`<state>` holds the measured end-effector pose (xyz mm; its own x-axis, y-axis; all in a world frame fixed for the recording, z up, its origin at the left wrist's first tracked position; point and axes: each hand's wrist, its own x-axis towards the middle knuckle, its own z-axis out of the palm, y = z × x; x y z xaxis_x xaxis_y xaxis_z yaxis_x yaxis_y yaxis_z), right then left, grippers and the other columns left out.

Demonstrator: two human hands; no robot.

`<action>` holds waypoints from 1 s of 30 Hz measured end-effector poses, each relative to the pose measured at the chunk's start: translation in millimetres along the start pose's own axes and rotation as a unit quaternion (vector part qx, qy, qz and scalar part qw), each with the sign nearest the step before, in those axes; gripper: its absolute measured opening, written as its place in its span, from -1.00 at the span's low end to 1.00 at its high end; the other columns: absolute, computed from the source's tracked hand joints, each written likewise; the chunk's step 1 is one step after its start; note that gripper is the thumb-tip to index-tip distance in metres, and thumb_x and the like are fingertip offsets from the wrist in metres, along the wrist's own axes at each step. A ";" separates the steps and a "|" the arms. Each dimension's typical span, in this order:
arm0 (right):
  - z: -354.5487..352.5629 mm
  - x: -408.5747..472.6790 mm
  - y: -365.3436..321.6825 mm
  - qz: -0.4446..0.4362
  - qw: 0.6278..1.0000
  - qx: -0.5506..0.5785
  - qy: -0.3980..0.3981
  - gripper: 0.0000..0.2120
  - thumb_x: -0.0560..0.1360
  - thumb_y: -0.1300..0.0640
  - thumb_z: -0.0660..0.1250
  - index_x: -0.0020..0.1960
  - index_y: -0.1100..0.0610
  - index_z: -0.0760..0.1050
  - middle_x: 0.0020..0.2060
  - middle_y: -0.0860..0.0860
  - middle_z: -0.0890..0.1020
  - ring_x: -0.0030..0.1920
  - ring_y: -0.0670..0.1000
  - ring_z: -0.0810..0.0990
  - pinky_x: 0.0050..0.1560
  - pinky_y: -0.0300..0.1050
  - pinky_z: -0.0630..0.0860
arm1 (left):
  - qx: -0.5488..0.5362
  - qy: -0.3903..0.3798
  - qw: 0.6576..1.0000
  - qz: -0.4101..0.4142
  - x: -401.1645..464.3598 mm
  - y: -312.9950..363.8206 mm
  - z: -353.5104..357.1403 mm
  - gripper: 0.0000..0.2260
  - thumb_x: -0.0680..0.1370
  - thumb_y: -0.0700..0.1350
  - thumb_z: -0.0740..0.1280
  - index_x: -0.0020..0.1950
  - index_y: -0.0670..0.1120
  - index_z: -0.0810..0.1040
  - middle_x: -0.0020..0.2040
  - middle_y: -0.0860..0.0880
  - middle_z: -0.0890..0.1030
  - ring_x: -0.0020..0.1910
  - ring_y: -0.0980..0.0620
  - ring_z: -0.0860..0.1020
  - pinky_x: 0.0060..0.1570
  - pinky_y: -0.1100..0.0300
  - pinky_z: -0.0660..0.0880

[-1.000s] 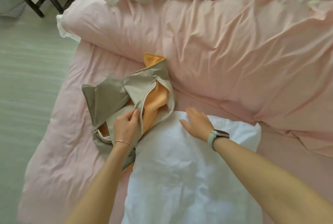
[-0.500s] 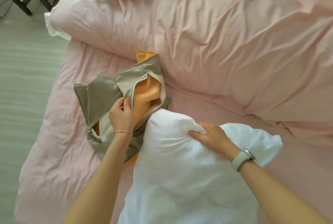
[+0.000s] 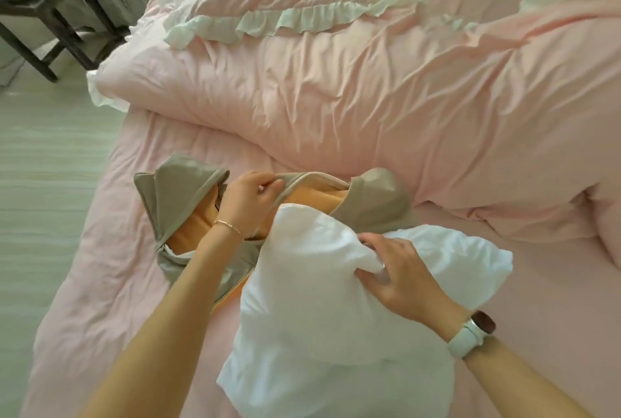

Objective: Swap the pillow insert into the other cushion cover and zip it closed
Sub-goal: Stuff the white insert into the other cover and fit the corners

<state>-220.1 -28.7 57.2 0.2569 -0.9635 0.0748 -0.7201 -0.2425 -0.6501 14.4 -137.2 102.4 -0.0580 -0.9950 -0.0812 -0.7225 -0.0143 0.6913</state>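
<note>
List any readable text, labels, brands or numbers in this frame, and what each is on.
None readable.
Smartwatch on the right wrist: dark face, no digits or brand visible.
Grey and orange cushion cover: no tag or print in view; zipper too small to show any marking.
White pillow insert: plain, no label showing.
Pink duvet: plain, no print.

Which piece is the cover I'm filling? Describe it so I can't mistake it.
On the pink bed, just below the big pink duvet, lies the cushion cover. Unlike the plain white insert beside it, it is taupe, orange-lined, with its zipper edge pinched by the left hand.
</note>
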 end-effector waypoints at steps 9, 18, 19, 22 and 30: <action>22.8 27.3 -26.6 0.012 0.984 -0.099 -0.145 -0.16 0.33 -0.47 -0.18 0.51 -0.08 -0.01 0.05 -0.13 0.44 0.18 -0.09 0.35 0.30 -0.10 0.11 | -0.173 -0.113 0.973 -0.101 -42.1 -12.8 17.4 -0.85 0.53 -0.16 0.33 -0.19 -0.16 0.64 -0.33 0.00 0.56 -0.36 0.27 0.45 -0.17 0.32 0.36; 57.0 47.9 -15.5 0.074 0.986 -0.135 -0.065 -0.32 0.45 -0.28 -0.20 0.22 0.03 0.50 -0.12 0.01 0.61 -0.05 0.12 0.55 -0.02 0.02 0.33 | -0.162 -0.006 0.977 -0.137 -30.6 -30.0 16.3 -0.66 0.57 -0.12 0.27 0.32 -0.17 0.44 0.11 0.01 0.52 0.15 0.06 0.47 0.16 0.24 0.36; 57.1 48.8 -13.1 0.108 0.984 -0.111 -0.084 -0.27 0.41 -0.31 -0.23 0.33 0.03 0.41 -0.01 0.01 0.60 0.05 0.10 0.51 0.07 -0.01 0.28 | -0.119 0.021 0.985 -0.122 -32.0 -34.1 22.2 -0.60 0.56 -0.10 0.28 0.37 -0.21 0.38 0.25 -0.05 0.46 0.31 0.01 0.38 0.29 0.22 0.26; 58.9 49.3 2.6 0.150 0.982 -0.065 -0.097 -0.17 0.36 -0.37 -0.17 0.46 0.10 0.20 0.26 0.01 0.48 0.27 0.06 0.38 0.27 -0.09 0.16 | -0.075 0.073 0.993 -0.056 -48.4 -48.8 49.6 -0.55 0.50 -0.09 0.38 0.32 -0.24 0.40 0.28 -0.16 0.44 0.31 -0.06 0.36 0.29 0.29 0.21; 64.5 66.5 21.7 0.106 0.958 -0.159 -0.214 -0.22 0.49 -0.22 0.22 0.52 0.07 -0.07 0.37 0.00 0.30 0.39 0.03 0.21 0.34 -0.06 0.11 | -0.045 -0.056 0.963 -0.259 -47.4 -94.6 90.3 -0.10 0.26 0.24 0.41 0.48 -0.03 0.12 0.39 -0.04 0.33 0.42 -0.10 0.17 0.35 -0.09 0.22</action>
<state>-177.1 -90.7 -0.7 0.2756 -0.8768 -0.3941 -0.9274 -0.1346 -0.3490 23.3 -79.8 -23.9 0.2169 -0.8347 -0.5063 -0.6115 -0.5204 0.5960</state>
